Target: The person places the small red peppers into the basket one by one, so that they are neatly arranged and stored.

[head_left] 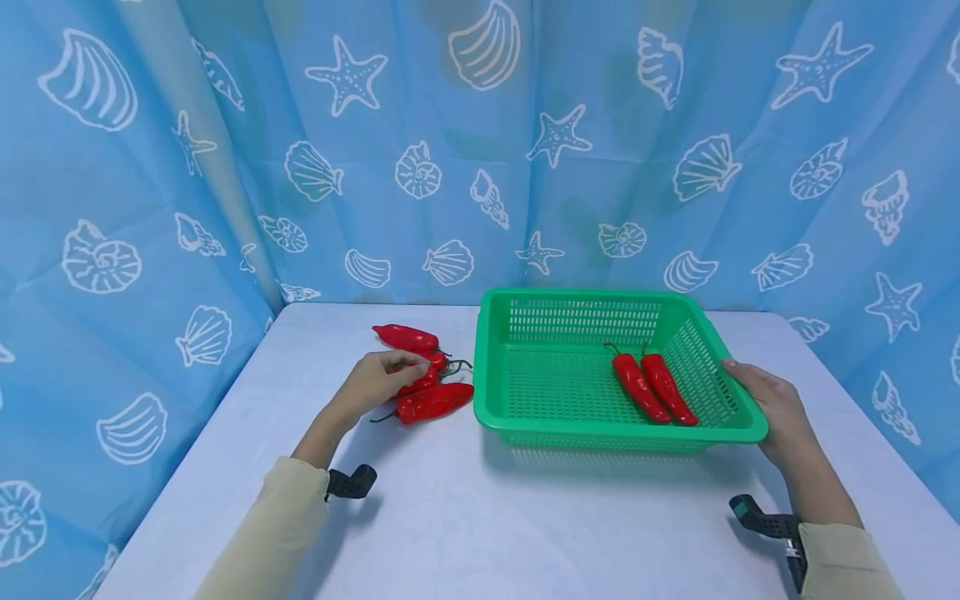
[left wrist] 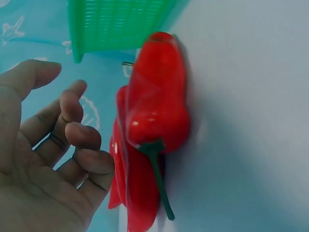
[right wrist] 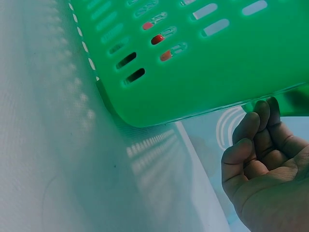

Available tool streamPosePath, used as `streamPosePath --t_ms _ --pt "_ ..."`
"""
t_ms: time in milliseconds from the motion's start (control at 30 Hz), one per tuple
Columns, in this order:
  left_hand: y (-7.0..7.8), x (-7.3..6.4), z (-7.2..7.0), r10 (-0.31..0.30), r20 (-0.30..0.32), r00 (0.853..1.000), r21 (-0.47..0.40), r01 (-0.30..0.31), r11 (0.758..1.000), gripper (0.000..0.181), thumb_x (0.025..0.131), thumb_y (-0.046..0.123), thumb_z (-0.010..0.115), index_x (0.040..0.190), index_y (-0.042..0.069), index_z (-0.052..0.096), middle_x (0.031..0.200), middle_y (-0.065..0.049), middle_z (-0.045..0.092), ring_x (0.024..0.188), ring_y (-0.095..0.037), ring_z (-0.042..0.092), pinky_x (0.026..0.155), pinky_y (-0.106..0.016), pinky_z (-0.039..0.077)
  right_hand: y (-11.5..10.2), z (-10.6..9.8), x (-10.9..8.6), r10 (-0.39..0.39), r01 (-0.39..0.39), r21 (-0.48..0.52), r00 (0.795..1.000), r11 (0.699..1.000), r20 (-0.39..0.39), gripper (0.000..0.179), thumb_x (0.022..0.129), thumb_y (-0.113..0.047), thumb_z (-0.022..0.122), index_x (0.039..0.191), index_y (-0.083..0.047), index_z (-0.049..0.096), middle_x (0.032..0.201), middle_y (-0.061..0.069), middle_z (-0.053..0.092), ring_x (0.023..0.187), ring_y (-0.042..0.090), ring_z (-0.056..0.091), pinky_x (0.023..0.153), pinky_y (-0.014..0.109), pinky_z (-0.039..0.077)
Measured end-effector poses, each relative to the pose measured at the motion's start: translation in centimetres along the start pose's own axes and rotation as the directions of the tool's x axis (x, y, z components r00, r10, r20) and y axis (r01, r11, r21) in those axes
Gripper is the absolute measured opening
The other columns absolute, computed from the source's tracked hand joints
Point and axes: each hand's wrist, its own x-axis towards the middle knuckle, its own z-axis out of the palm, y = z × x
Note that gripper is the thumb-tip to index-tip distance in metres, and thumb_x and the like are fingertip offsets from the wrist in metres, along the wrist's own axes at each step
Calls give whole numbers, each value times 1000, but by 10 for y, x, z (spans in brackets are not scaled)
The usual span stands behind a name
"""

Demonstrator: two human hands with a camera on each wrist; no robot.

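Several red chili peppers [head_left: 435,402] lie in a loose pile left of the green plastic basket [head_left: 491,417], their dark stems pointing different ways. Over this pile is my left hand [head_left: 386,379], its fingers loosely bent. The left wrist view shows the same hand [left wrist: 58,140] beside the red peppers [left wrist: 157,96], thumb apart from the fingers and nothing held. My right hand [head_left: 776,408] grips the basket's right rim, thumb on top. Its fingers [right wrist: 246,128] curl under the rim in the right wrist view. Inside the basket, two red peppers [head_left: 637,387] lie towards the right side.
A white-covered table [head_left: 525,533] carries the pile and the basket. Behind and along the sides hangs a blue curtain [head_left: 420,225] with white shell and starfish prints. Each wrist wears a black camera mount [head_left: 352,482].
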Motion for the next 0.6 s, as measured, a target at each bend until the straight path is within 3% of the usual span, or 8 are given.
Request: streamPosePath --t_ms 133,267,600 --pt "-2 -3 5 70 -6 997 155 -69 986 40 87 28 77 122 12 70 109 -9 64 103 -29 58 73 -35 57 1 1 0 6 -6 -18 1000 1000 4 93 94 -62 56 154 3 28 90 -24 64 80 0 69 70 28 58" --pt "-2 -6 9 107 -2 994 237 -103 966 42 81 26 83 119 13 71 102 -4 63 97 -24 58 70 -33 57 0 0 0 6 -6 -1 1000 1000 6 91 94 -60 57 154 3 30 89 -24 65 80 1 69 69 28 58" --pt "3 -10 14 116 47 992 395 -125 910 46 76 27 89 117 14 73 86 2 62 84 -19 57 64 -28 53 -2 -2 -1 12 -14 85 1000 996 25 90 93 -57 61 154 1 30 91 -20 68 80 4 70 68 28 58"
